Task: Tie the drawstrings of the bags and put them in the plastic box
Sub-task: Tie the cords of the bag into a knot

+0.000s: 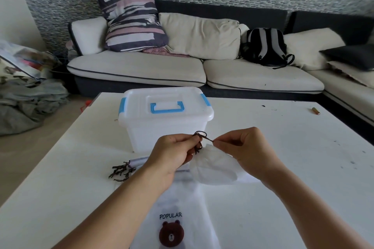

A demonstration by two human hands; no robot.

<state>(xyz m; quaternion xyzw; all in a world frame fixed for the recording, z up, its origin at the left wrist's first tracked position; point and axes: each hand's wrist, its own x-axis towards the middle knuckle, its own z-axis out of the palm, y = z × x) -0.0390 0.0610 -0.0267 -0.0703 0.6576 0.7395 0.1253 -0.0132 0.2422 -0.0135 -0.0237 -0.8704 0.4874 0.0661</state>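
Hands at table centre: left hand (172, 151) and right hand (245, 148) each pinch brown drawstring (202, 137) of white bag (214, 166), raised before closed plastic box (166, 119); bear-print bag (174, 226) lies flat nearer.

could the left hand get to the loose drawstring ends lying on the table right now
Probably not yet: the left hand pinches the dark cord being knotted. The loose drawstring ends lie uncovered just left of its forearm, so the path looks free once it lets go.

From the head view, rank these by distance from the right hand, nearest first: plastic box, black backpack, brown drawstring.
1. Brown drawstring: pinched by the right hand.
2. Plastic box: just beyond, slightly left.
3. Black backpack: far back, on the sofa.
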